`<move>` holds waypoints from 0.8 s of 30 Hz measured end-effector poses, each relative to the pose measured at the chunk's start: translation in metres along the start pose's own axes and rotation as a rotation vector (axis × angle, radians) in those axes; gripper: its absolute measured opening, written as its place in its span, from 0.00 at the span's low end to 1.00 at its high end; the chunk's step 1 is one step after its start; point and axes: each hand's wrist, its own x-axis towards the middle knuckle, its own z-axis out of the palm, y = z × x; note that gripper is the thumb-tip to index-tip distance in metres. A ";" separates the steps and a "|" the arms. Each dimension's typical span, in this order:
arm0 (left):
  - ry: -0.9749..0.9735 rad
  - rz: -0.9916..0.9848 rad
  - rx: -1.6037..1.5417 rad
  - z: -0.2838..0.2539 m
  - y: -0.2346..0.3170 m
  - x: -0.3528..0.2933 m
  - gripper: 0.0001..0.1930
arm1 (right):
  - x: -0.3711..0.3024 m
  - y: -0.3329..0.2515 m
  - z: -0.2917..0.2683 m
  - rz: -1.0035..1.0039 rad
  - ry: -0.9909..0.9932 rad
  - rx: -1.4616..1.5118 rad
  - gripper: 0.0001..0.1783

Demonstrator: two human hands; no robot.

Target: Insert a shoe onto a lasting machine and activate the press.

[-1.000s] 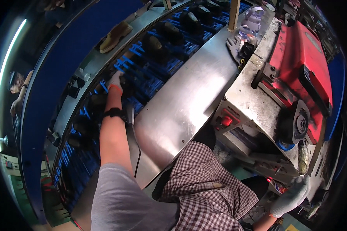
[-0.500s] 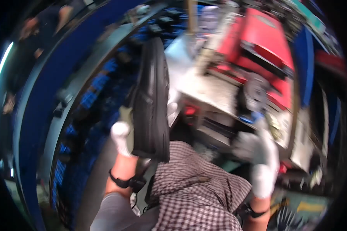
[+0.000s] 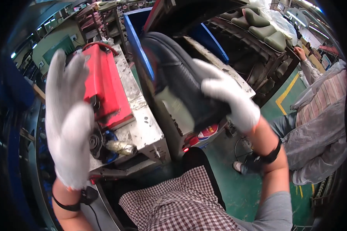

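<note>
Both my hands wear white gloves. My right hand (image 3: 235, 94) grips a black shoe (image 3: 187, 77) from its right side, holding it tilted with the toe pointing away and up. A pale green shoe last (image 3: 173, 106) shows at the shoe's opening, slightly blurred. My left hand (image 3: 69, 127) is raised at the left with its fingers apart and nothing in it. It hangs in front of a red machine (image 3: 108, 88), covering part of it.
The red machine stands on a worn white bench (image 3: 142, 127). A dark raised cover (image 3: 189, 15) and blue side panels lie ahead. Several green lasts (image 3: 258, 30) fill a rack at the far right. A co-worker in a striped garment (image 3: 316, 104) stands at the right.
The black shoe has passed from my left hand to my right. My left hand has let go and opened. The view has swung to the right, bringing the rack and co-worker into sight.
</note>
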 end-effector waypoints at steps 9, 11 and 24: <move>0.003 0.110 0.105 0.073 -0.017 0.184 0.40 | 0.199 0.061 -0.121 0.255 0.161 -0.997 0.53; -0.073 0.178 0.210 0.090 -0.022 0.210 0.44 | 0.208 0.084 -0.126 0.293 0.050 -1.220 0.53; -0.428 0.421 1.042 0.142 -0.009 0.347 0.29 | 0.213 0.100 -0.130 0.470 -0.238 -1.381 0.63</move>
